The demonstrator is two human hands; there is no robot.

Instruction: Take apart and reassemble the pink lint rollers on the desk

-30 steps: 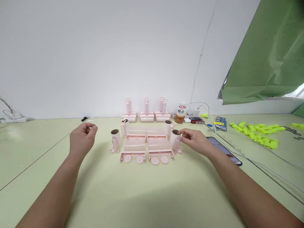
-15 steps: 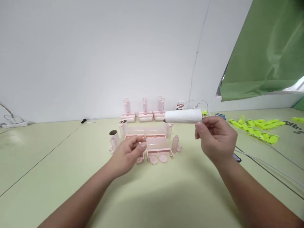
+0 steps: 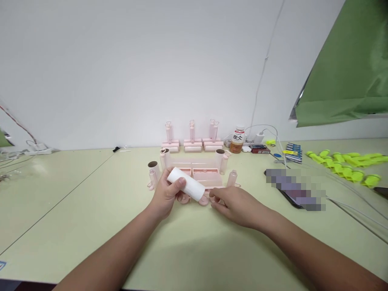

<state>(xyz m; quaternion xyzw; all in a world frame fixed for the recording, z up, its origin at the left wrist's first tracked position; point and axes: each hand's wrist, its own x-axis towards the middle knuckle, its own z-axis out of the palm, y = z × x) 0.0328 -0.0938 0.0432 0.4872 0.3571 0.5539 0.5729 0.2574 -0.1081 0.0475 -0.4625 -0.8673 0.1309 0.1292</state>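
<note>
My left hand (image 3: 166, 196) is wrapped around a white roll (image 3: 188, 185), thumb on top, held slanting above the table with its lower end toward my right hand. The thumb and fingers of my right hand (image 3: 236, 205) close about the edges of a small round pink disc (image 3: 215, 198) on the table. Beside it lies a second pink disc (image 3: 203, 200), and another (image 3: 183, 198) shows partly below my left hand. Just behind are open pink trays (image 3: 207, 178), partly covered by the roll and my hands.
Pink handles (image 3: 232, 178) and rolls with brown cores (image 3: 153, 166) stand around the trays. Several pink assemblies (image 3: 192, 146) line the wall, beside a labelled bottle (image 3: 238, 139). A phone (image 3: 292, 192), white cables (image 3: 351, 204) and bright yellow parts (image 3: 342, 167) are on the right.
The white roll has passed from my right hand to my left and come down toward the middle. My right hand has moved left and down to a pink disc. The view has shifted slightly.
</note>
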